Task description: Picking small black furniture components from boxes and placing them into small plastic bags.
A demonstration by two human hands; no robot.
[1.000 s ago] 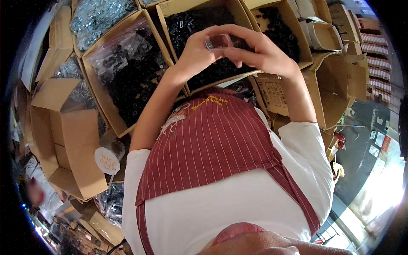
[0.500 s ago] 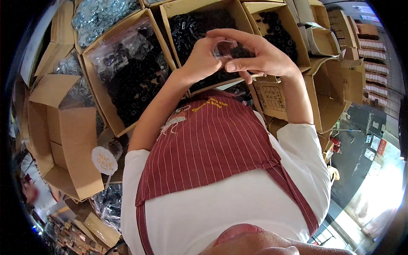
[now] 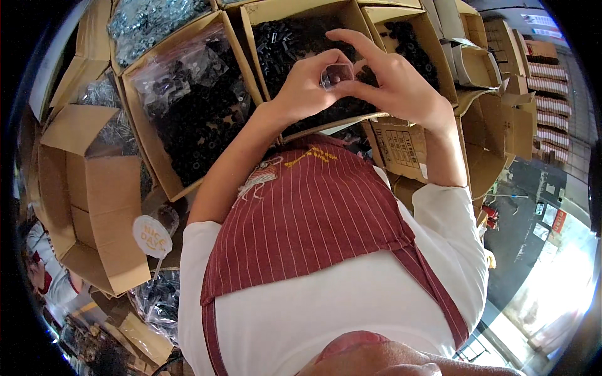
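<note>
In front of my chest, over a box of black parts, my left hand [image 3: 305,84] is closed around a small clear plastic bag [image 3: 337,76]. The bag's mouth gapes toward me, and something dark shows through it. From the other side my right hand [image 3: 401,84] curls in, its thumb and a bent finger at the bag's right edge. The right index finger is raised and arches away from the bag. Below both hands lies the open cardboard box [image 3: 370,116] with small black pieces [image 3: 276,41] in it.
To the left stands a box [image 3: 179,195] of black rings and a clear bag; behind it are shiny metal parts [image 3: 153,25]. An opened carton [image 3: 116,219] and a lidded drink cup [image 3: 152,236] sit at lower left. More cartons [image 3: 480,62] line the right.
My right index finger has lifted and stretched away from the bag, and the right fingers have spread. The bag's mouth shows more squarely now. My left hand has barely shifted.
</note>
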